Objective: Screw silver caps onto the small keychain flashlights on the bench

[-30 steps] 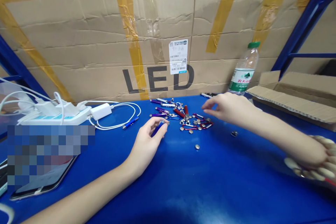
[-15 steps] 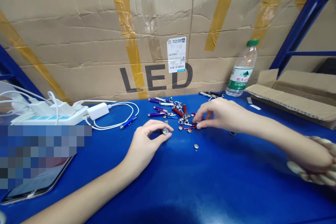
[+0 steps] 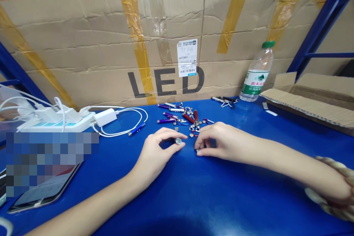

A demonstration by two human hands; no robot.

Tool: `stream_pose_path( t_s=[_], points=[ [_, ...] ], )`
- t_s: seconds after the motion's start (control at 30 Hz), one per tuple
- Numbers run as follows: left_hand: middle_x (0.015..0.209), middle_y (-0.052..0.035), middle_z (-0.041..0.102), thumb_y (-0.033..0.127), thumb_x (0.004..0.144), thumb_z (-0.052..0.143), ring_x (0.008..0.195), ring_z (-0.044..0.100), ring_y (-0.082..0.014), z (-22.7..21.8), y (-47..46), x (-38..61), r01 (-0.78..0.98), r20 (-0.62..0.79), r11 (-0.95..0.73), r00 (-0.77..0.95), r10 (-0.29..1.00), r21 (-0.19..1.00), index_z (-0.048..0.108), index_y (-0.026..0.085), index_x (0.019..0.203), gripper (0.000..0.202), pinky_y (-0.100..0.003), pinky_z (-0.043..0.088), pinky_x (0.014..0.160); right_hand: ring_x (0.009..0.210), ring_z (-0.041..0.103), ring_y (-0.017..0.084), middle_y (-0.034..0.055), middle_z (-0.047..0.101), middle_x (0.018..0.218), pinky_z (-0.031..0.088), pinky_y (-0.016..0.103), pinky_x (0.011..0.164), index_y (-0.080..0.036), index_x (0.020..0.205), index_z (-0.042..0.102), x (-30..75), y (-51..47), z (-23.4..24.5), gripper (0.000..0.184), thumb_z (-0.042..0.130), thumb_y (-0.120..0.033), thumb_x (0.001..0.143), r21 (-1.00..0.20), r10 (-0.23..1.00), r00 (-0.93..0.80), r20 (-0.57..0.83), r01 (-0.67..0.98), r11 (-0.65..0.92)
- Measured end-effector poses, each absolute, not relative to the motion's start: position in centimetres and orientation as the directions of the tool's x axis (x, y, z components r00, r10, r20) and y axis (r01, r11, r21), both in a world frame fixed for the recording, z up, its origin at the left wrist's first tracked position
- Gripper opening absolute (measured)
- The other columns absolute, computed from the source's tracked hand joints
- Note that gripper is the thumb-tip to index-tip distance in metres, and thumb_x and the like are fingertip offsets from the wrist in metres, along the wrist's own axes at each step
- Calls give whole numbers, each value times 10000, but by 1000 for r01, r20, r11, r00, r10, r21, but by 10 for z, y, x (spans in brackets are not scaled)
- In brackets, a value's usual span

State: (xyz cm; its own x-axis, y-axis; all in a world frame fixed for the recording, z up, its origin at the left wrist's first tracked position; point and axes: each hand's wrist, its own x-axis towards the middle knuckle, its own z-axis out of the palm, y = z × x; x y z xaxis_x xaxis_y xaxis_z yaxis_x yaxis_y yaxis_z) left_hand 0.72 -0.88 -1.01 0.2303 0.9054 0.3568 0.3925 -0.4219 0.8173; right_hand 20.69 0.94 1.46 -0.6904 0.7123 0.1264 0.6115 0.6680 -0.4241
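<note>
My left hand (image 3: 159,151) is closed in a pinch around a round silver button cell (image 3: 178,141), whose flat face points toward me. Whether more cells are stacked behind it, I cannot tell. Just to its right, my right hand (image 3: 218,141) pinches a small silver button cell (image 3: 197,150) at table level, mostly covered by the fingertips. Behind both hands lies a pile of small keychain flashlights: purple ones (image 3: 166,121), red ones (image 3: 188,118) and silver ones (image 3: 177,110). Loose button cells (image 3: 191,135) and carabiner clips are scattered among them.
On the left are a white power strip (image 3: 58,122) with plugs and cables, a blue flashlight (image 3: 136,129) and a phone (image 3: 47,188). A water bottle (image 3: 257,73) and an open cardboard box (image 3: 309,107) stand at the right. A large taped carton (image 3: 105,44) walls off the back.
My right hand has moved from the pile toward me and left, onto the lone button cell on the table. My left hand keeps its pinch. The view has shifted slightly.
</note>
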Motion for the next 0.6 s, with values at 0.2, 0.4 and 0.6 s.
stream_pose_path(
  t_s=[0.2,0.4,0.6],
  points=[
    [873,-24,657,206,698,633,851,588,-181,-8,-9,8,415,329,-409,251,910,813,683,206,828,140,-285,454,786,608,559,114,0,637,708,373,196,509,-204,777,644,199,3,13,174,611,-368,731,-429,764,-638,93,667,609],
    [860,-18,658,184,701,634,845,588,-172,-8,-11,8,436,342,-429,266,901,791,690,210,819,133,-269,447,786,630,562,109,-20,642,723,357,196,522,-220,756,644,200,7,11,164,603,-379,741,-457,737,-665,121,622,636],
    [822,-2,657,219,693,663,777,587,-145,-7,-13,9,426,346,-413,229,910,805,692,202,808,120,-231,447,733,615,557,98,2,647,767,371,196,533,-195,767,636,195,1,14,144,576,-325,771,-469,772,-494,400,613,636]
  ],
)
